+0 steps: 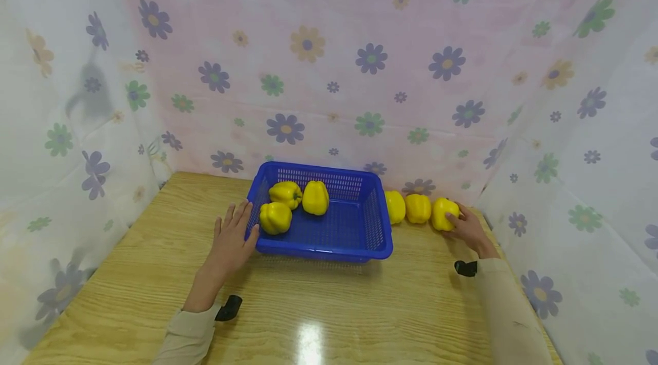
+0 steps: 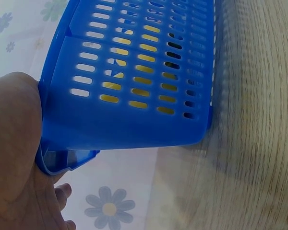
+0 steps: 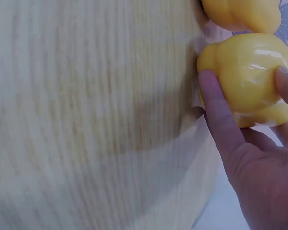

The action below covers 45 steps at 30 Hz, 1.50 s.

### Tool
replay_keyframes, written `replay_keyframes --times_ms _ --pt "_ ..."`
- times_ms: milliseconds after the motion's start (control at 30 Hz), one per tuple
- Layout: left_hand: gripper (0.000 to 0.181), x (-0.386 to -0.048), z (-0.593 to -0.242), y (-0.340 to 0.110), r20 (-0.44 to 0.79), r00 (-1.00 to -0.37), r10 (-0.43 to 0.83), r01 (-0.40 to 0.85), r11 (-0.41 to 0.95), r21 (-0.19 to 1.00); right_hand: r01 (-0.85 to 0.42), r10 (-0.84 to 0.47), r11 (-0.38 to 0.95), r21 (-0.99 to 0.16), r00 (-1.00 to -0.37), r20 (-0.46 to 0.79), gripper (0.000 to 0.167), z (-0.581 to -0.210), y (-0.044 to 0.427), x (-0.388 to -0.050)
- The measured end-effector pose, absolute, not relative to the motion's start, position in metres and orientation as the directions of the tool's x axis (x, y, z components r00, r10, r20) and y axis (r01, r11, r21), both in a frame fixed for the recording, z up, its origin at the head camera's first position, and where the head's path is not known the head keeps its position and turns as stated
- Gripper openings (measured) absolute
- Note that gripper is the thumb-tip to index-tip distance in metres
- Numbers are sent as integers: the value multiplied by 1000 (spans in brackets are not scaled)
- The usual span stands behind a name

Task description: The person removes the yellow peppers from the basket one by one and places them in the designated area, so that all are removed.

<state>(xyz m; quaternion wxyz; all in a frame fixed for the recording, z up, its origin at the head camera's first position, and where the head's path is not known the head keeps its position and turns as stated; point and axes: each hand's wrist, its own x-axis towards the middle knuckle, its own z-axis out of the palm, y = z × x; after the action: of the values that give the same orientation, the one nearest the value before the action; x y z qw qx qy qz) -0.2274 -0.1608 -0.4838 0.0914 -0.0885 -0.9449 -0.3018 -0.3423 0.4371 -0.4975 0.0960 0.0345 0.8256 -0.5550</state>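
Note:
A blue plastic basket [image 1: 319, 251] with slotted walls stands on the table. Inside it, towards the left, lie three yellow bell peppers [image 1: 276, 218]. My left hand [image 1: 229, 239] rests against the basket's left rim, its fingers fairly straight; in the left wrist view its palm touches that rim. To the right of the basket, more yellow bell peppers form a row by the back wall. My right hand [image 1: 468, 229] holds the rightmost yellow bell pepper [image 3: 249, 72], thumb and fingers spread round it. Its neighbour, another yellow bell pepper [image 1: 418, 208], sits just to the left.
Partly behind the basket's right wall is one more yellow bell pepper [image 1: 395, 207]. The wooden table [image 1: 319, 308] reaches forward from a flower-patterned cloth [image 1: 334, 68] that hangs at the back and on both sides.

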Motion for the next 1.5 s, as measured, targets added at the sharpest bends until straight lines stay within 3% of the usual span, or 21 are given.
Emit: replay_keyframes --times_ms 667,1267,1500 --pt "62 -229 -487 -161 227 -968 110 221 804 553 160 -181 412 -897 -950 -253 74 -491 441 -358" --pt "62 -229 -486 -160 236 -965 111 227 803 551 144 -123 446 -883 -968 -220 77 -496 447 -353" --pt "62 -229 -486 -160 232 -966 111 225 801 555 161 -70 541 -826 -969 -235 79 -484 448 -345"
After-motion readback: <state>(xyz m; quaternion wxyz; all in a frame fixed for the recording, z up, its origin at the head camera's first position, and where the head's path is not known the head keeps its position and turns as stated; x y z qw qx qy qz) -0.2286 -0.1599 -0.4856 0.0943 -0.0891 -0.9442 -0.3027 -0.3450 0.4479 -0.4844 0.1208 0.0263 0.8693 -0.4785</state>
